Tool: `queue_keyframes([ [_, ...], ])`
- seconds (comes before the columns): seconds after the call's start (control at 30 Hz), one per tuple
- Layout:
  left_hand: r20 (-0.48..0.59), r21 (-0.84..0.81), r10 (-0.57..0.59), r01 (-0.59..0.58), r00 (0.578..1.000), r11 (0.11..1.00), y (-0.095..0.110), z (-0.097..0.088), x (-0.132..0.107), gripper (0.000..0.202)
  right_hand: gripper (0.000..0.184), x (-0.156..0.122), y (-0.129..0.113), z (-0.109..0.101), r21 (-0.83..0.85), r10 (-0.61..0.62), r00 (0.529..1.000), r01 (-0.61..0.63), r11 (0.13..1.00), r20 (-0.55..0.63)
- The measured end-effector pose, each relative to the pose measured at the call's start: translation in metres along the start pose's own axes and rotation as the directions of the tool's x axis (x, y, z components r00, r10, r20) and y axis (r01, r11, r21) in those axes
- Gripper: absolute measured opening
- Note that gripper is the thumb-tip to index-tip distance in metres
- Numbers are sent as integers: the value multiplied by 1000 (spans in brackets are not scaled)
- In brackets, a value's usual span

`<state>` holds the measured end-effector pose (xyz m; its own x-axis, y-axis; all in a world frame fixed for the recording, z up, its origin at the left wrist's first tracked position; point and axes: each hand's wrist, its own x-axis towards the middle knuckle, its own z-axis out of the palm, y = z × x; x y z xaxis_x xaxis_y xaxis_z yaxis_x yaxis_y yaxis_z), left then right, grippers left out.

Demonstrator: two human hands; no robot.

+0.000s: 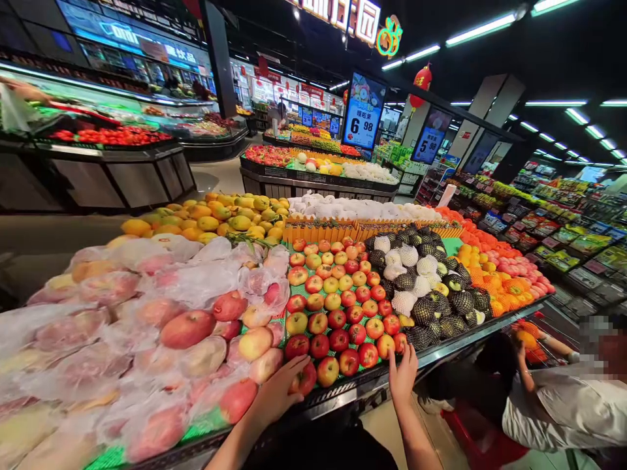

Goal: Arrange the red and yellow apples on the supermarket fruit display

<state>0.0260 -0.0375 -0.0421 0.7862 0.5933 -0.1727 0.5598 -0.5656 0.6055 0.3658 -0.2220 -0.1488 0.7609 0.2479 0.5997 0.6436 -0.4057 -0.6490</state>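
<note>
My left hand [277,393] is at the front left corner of a block of red-yellow apples, its thumb and fingers curled around the end apple [307,378]. At the other end of the front row, my right hand [403,375] has its thumb and fingers on either side of another apple [400,342]. Between the hands, several apples [349,362] stand in line on a green mat, with more rows behind. Left of my left hand lie large mangoes [188,328], many in thin clear bags.
Dark fruits in black foam nets [462,302] adjoin the apples, with oranges [509,287] farther right. Yellow mangoes [208,223] and an orange divider [321,231] are behind. A metal rail [337,399] edges the stand. At right, a person [563,398] handles netted oranges beside a cart.
</note>
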Motion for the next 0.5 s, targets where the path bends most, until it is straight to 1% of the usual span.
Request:
queue_keyframes([
  [0.1, 20, -14, 18, -18, 1000, 1000, -7, 0, 7, 102, 78, 13, 15, 1, -66, -7, 997, 12, 998, 78],
  [0.17, 37, -9, 26, -26, 999, 1000, -11, 1, 11, 105, 68, 24, 23, -2, -89, -25, 990, 38, 995, 141],
  [0.23, 52, 10, 41, -42, 998, 999, -17, 4, 13, 106, 58, 33, 25, -7, -114, -35, 982, 57, 992, 185],
  [0.3, 53, 50, 58, -61, 997, 997, -25, 10, 11, 104, 52, 38, 21, -11, -146, -31, 975, 65, 987, 222],
  [0.37, -37, 89, 85, -81, 996, 993, -32, 18, 7, 94, 50, 42, 14, -15, -176, -21, 968, 66, 982, 250],
  [0.4, -123, 104, 95, -82, 988, 991, -34, 22, 6, 87, 50, 44, 9, -18, -188, -16, 965, 67, 980, 262],
  [0.43, -245, 81, 128, -111, 961, 990, -34, 25, 7, 75, 50, 46, 4, -21, -199, -11, 962, 67, 978, 271],
  [0.5, -311, 68, 180, -167, 933, 984, -26, 28, 18, 64, 51, 46, -2, -28, -216, -2, 959, 66, 974, 284],
])
